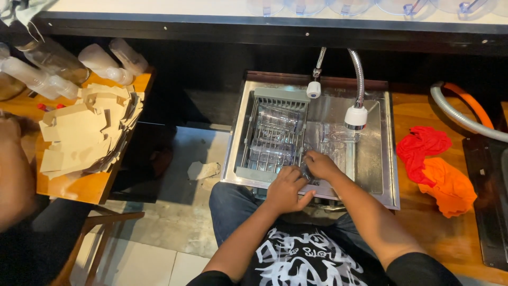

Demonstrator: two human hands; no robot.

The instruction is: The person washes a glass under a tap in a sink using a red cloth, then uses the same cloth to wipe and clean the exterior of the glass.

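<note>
A: Hands?
B: Left hand (286, 188) and right hand (320, 165) meet at steel sink's (373, 175) front edge, fingers curled around small clear glass (306, 170), beside grey drying rack (275, 135)

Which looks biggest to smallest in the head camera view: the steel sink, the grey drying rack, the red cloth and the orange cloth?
1. Steel sink
2. Grey drying rack, sitting inside the sink
3. and 4. Orange cloth and red cloth: they overlap in a crumpled heap and look about alike, so I won't rank them.
</note>
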